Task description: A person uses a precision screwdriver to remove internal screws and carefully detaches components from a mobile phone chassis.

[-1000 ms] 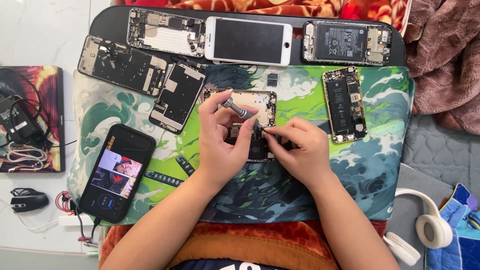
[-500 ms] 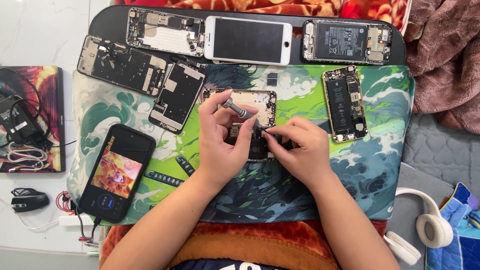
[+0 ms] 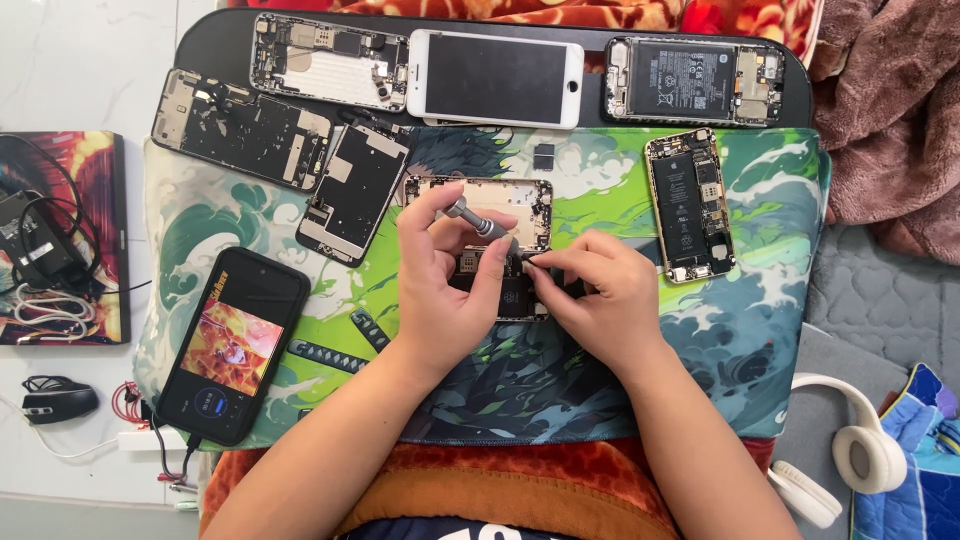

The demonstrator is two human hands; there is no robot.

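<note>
An opened gold phone chassis (image 3: 520,197) lies in the middle of a green and blue printed mat (image 3: 780,330). My left hand (image 3: 440,295) grips a small grey screwdriver (image 3: 478,221), tilted with its tip down on the phone's inside. My right hand (image 3: 600,300) pinches a thin dark tool, perhaps tweezers (image 3: 537,257), right beside the screwdriver's tip. Both hands cover the lower half of the phone.
Several stripped phones (image 3: 240,128) and a white-fronted phone (image 3: 495,78) lie along the mat's far edge, another gold one (image 3: 690,205) at the right. A black phone with a lit screen (image 3: 232,345) charges at the left. White headphones (image 3: 850,450) lie at the right, a mouse (image 3: 58,400) and cables at the left.
The picture on the black phone's screen has changed. Both hands stay over the opened phone with hardly any movement.
</note>
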